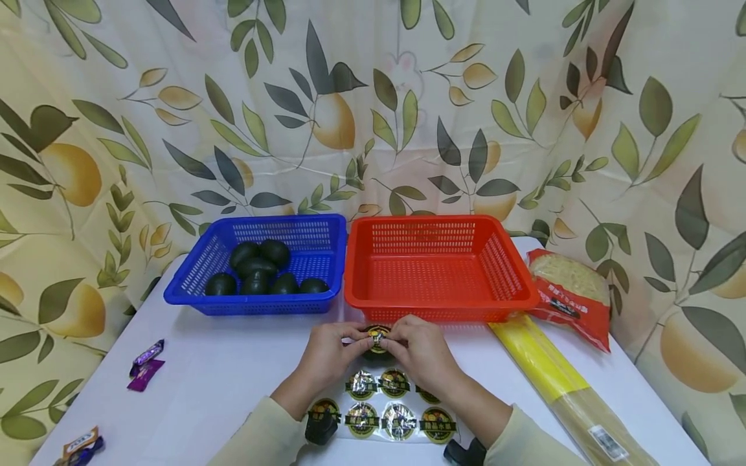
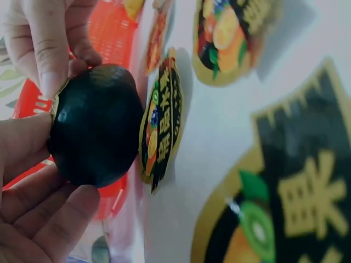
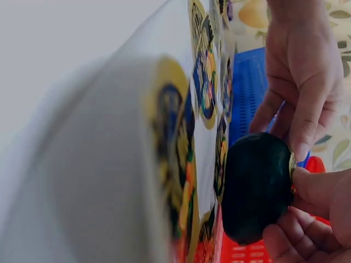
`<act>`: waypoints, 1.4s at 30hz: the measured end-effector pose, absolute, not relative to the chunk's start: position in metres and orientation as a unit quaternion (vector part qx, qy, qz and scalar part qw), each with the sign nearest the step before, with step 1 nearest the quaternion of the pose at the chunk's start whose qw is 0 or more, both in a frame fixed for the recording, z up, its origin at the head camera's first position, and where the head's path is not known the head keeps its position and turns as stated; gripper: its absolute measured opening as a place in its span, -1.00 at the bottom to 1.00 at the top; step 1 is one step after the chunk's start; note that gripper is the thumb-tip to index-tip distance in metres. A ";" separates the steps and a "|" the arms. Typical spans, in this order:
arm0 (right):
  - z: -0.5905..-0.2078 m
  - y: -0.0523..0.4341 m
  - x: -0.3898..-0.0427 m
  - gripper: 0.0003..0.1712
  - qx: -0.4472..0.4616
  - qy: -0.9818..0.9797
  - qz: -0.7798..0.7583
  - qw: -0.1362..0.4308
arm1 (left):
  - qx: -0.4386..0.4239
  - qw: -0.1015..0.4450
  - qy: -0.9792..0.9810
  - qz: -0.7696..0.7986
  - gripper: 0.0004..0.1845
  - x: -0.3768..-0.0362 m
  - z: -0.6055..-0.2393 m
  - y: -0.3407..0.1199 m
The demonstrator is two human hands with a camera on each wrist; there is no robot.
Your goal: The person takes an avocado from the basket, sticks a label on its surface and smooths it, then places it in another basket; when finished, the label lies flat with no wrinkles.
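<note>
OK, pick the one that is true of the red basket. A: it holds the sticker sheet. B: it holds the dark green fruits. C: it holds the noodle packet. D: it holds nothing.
D: the red basket shows only its bare mesh floor, while the dark fruits lie in the blue basket, the noodle packet lies on the table to its right, and the sticker sheet lies in front of it.

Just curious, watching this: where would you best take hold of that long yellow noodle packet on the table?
Probably around the middle of the long yellow noodle packet, from above, fingers across its narrow width. It lies flat and slanted on the table, so either end would tip.
</note>
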State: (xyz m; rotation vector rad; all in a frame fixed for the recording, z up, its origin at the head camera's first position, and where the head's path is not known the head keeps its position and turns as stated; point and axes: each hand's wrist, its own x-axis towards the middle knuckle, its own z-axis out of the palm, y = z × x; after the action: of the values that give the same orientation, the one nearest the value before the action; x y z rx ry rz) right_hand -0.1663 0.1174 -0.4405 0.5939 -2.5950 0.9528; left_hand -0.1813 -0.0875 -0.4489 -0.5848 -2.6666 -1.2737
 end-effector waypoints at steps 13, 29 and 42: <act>-0.442 0.120 -0.175 -0.30 0.172 -0.925 0.338 -0.004 | -0.201 0.043 -0.891 -0.404 -0.87 -0.178 -0.445 -0.088; -0.433 0.128 -0.187 -0.23 0.178 -0.902 0.381 -0.096 | -0.081 -0.026 -0.823 -0.561 -0.64 -0.188 -0.446 -0.090; -0.343 0.170 -0.206 -0.35 0.233 -0.857 0.440 -0.132 | 0.041 -0.095 -0.607 -0.788 -0.73 -0.201 -0.433 -0.075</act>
State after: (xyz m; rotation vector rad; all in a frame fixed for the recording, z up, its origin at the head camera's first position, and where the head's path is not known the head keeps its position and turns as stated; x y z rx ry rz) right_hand -0.2064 0.1703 -0.3428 0.8007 -2.9448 1.5113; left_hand -0.2007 -0.0752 -0.4332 0.1359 -2.0316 -2.6385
